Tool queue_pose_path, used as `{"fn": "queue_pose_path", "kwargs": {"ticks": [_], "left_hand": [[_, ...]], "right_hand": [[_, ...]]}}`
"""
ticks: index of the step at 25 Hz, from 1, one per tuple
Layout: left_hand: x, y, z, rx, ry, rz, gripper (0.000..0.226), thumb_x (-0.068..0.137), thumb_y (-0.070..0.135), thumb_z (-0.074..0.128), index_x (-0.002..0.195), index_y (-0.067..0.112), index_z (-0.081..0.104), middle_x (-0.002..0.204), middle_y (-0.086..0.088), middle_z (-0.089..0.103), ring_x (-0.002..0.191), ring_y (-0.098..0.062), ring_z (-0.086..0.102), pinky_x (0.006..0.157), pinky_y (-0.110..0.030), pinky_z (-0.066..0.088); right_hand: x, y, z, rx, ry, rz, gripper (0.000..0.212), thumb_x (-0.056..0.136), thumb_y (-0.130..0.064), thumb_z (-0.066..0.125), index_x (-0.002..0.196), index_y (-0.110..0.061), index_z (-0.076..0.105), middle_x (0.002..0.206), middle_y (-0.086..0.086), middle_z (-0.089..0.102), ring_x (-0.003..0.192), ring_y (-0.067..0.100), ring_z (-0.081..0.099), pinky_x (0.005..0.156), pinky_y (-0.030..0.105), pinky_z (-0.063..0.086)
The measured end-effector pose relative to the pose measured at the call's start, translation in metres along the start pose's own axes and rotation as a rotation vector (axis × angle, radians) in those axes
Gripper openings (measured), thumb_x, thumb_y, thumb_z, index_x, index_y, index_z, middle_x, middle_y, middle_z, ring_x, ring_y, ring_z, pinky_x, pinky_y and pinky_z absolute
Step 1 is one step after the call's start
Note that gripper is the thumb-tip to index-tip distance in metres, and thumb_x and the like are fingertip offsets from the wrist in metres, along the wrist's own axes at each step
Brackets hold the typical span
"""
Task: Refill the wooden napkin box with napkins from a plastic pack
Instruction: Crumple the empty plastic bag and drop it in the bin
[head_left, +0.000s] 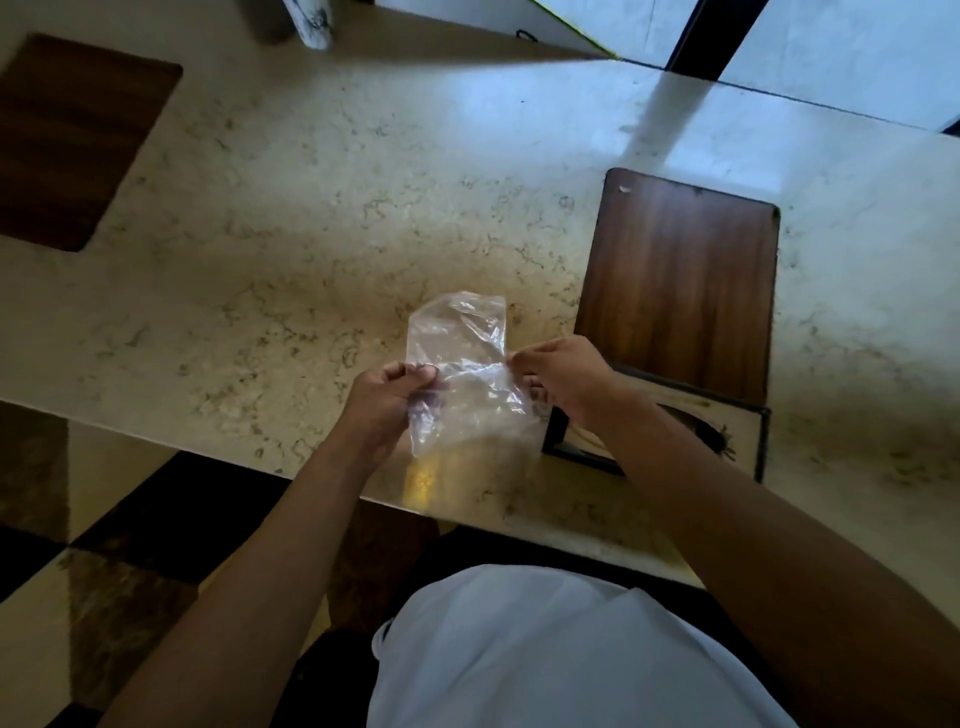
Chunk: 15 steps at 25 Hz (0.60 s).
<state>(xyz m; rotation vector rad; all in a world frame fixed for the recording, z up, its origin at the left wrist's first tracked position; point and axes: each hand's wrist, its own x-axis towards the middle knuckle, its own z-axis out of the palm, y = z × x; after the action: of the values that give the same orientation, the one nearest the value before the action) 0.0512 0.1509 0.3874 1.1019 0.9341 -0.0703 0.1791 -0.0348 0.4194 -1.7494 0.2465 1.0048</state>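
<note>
A clear plastic pack (460, 353) is held up flat above the marble counter's front edge; it looks see-through with no napkins visible inside. My left hand (387, 400) pinches its left side and my right hand (563, 374) pinches its right side. The wooden napkin box (737, 441) stands just right of my right hand, partly hidden by my forearm. Its brown wooden lid (680, 286) is swung back flat on the counter behind it. Pale contents show inside the box, too hidden to name.
The marble counter (311, 234) stretches left and back. A dark wooden panel (67, 140) lies at its far left. A white marbled cylinder (311, 23) stands at the back. The counter's front edge runs just under my forearms, with tiled floor below.
</note>
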Motion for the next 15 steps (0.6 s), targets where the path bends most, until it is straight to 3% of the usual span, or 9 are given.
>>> {"fn": "queue_pose_path", "kwargs": {"ticks": [2,4,6,11,15], "left_hand": [[-0.009,0.004,0.011,0.026,-0.026,0.069,0.005,0.095,0.004,0.066,0.093,0.003,0.07,0.075,-0.007,0.078,0.071,-0.017,0.073,0.075,-0.034,0.059],[-0.021,0.009,0.03,0.041,-0.067,0.115,0.007,0.096,0.006,0.065,0.094,0.004,0.071,0.079,-0.007,0.078,0.07,-0.019,0.074,0.067,-0.031,0.061],[-0.031,0.011,0.048,0.024,-0.1,0.144,0.008,0.097,0.005,0.063,0.096,0.005,0.072,0.079,-0.007,0.078,0.066,-0.02,0.074,0.062,-0.029,0.061],[-0.071,-0.008,0.123,0.031,-0.228,0.158,0.016,0.095,0.002,0.063,0.088,0.007,0.077,0.078,-0.011,0.078,0.071,-0.026,0.075,0.067,-0.037,0.06],[-0.102,-0.037,0.191,0.154,-0.335,0.125,0.016,0.091,0.008,0.069,0.083,0.015,0.081,0.085,-0.012,0.08,0.076,-0.028,0.079,0.061,-0.043,0.063]], "right_hand": [[-0.015,-0.001,-0.015,0.028,-0.008,-0.041,0.014,0.088,-0.009,0.075,0.098,0.001,0.077,0.095,0.017,0.076,0.078,0.024,0.072,0.072,0.033,0.063],[-0.034,0.002,-0.036,0.072,0.008,-0.093,0.013,0.089,-0.009,0.073,0.1,-0.002,0.077,0.098,0.016,0.077,0.085,0.026,0.074,0.077,0.035,0.064],[-0.051,0.007,-0.057,0.141,0.051,-0.14,0.015,0.091,-0.007,0.072,0.104,-0.001,0.076,0.096,0.016,0.078,0.082,0.024,0.074,0.072,0.031,0.063],[-0.104,0.051,-0.132,0.263,0.156,-0.227,0.02,0.094,-0.004,0.068,0.112,-0.001,0.074,0.096,0.016,0.077,0.08,0.021,0.071,0.072,0.034,0.063],[-0.149,0.099,-0.195,0.417,0.216,-0.242,0.01,0.093,-0.005,0.066,0.092,-0.003,0.076,0.07,0.005,0.074,0.061,0.018,0.068,0.057,0.027,0.057]]}}
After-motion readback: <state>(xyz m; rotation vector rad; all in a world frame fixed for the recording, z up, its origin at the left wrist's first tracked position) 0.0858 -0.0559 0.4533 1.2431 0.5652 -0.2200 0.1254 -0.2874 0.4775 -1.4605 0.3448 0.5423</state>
